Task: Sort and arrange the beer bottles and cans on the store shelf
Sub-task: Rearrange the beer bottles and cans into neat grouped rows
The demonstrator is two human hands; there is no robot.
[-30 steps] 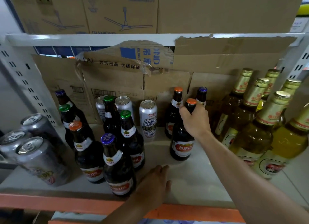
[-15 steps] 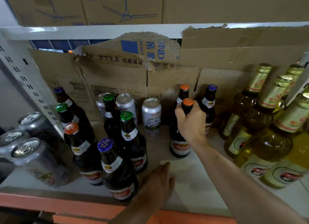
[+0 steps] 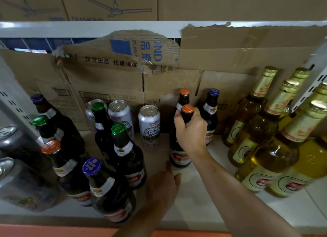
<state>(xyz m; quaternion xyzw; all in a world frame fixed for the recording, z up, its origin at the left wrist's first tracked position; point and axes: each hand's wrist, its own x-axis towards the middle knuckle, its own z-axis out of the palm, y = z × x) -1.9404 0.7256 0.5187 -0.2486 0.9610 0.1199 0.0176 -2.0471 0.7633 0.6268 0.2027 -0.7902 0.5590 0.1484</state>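
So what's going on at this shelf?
A person is tidying beer on a store shelf. The right hand grips the neck of an orange-capped brown bottle standing near the back. The left hand rests on the shelf in front. Cans stand left of that bottle, gold-topped bottles right.

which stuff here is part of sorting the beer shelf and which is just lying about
Job:
orange-capped bottle, in the grip of the right hand
dark bottles
white cans
golden bottles
grey cans

Lying about:
torn cardboard behind
fan boxes above
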